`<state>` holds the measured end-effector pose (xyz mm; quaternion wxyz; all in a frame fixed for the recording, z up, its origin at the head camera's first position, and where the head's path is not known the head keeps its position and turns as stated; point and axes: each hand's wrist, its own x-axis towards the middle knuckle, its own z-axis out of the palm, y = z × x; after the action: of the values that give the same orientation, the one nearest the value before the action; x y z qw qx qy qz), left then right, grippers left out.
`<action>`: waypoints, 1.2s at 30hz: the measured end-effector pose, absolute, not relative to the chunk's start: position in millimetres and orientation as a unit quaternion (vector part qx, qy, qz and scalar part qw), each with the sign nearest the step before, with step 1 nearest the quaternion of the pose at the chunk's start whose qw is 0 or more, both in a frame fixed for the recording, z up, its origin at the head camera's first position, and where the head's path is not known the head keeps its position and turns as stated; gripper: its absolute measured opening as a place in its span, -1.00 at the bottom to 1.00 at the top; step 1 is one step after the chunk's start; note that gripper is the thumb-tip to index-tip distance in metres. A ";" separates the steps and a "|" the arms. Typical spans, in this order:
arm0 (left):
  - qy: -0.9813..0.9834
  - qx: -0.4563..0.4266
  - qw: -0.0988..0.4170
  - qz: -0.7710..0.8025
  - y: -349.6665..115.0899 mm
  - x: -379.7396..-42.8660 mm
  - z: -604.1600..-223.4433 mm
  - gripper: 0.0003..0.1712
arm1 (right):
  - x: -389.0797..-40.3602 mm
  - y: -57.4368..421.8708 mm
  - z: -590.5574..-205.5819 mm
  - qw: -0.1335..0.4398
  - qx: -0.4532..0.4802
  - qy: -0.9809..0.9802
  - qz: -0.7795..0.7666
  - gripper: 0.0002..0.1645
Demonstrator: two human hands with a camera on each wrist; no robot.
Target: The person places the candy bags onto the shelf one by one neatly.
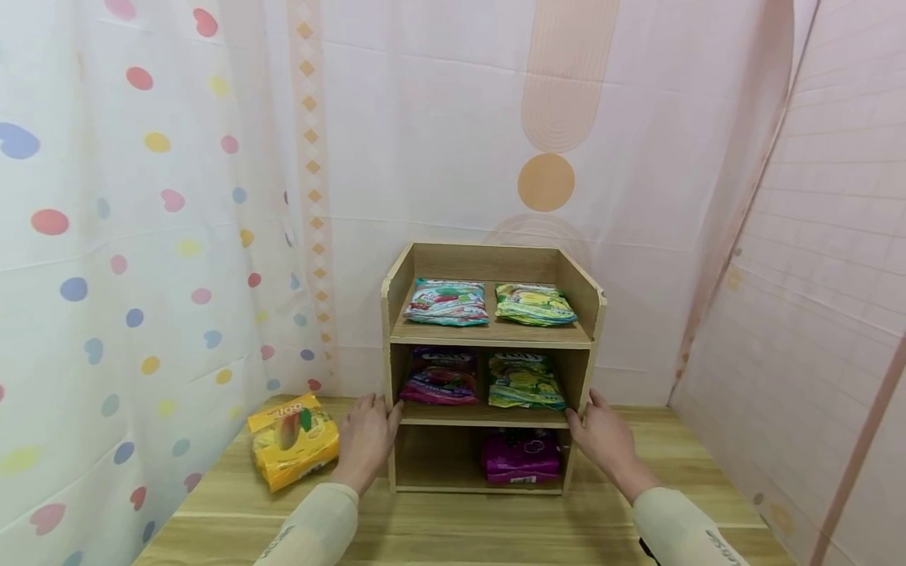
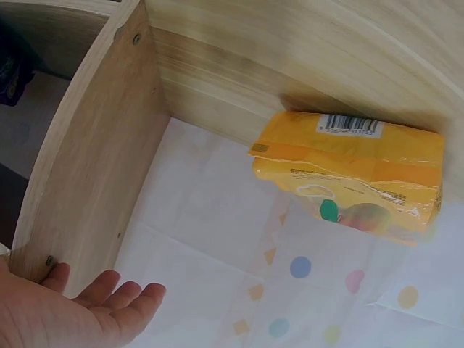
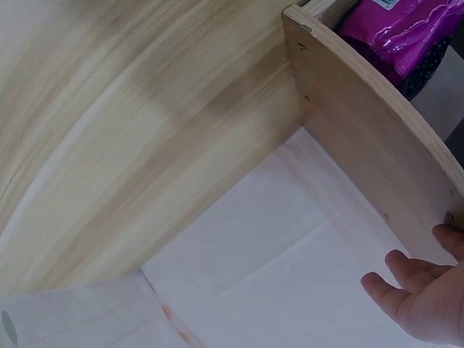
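A small three-tier wooden shelf (image 1: 488, 343) stands on the table between my two hands. My left hand (image 1: 366, 440) holds its left side panel near the middle board, thumb at the front edge and fingers along the outer face. On the opposite panel my right hand (image 1: 610, 440) takes a matching hold. Teal-and-red (image 1: 447, 303) and yellow-green candy bags (image 1: 534, 304) lie on the top tier. In the middle are a purple-pink bag (image 1: 440, 377) and another yellow-green bag (image 1: 525, 381). A purple bag (image 1: 522, 456) sits at the bottom right.
To the left of the shelf, a yellow bag with a mango picture (image 1: 293, 440) lies on the wooden table (image 1: 488, 531). Patterned curtains (image 1: 439, 157) hang behind and at both sides, close around the table.
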<state>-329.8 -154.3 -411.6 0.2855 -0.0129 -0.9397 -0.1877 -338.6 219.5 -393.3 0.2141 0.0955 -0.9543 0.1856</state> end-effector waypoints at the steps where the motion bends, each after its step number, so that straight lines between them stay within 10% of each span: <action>1: -0.939 -0.014 0.288 -0.185 -155.2 -329.8 -412.3 -0.40 | -339.2 219.0 -393.9 0.213 0.094 -0.954 0.189 -0.42; 16: -0.942 -0.056 0.310 -0.117 -167.8 -332.1 -420.1 -0.41 | -340.1 217.8 -393.4 0.201 0.083 -0.953 0.209 -0.39; 36: -0.979 -0.006 0.195 -0.052 -266.5 -338.8 -463.1 -0.18 | -343.6 216.4 -399.7 0.194 0.065 -0.952 0.230 -0.46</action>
<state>-338.8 -266.5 -463.1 0.1950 -0.0063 -0.9794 -0.0517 -343.6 216.4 -399.7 0.1935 0.0649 -0.9516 0.2297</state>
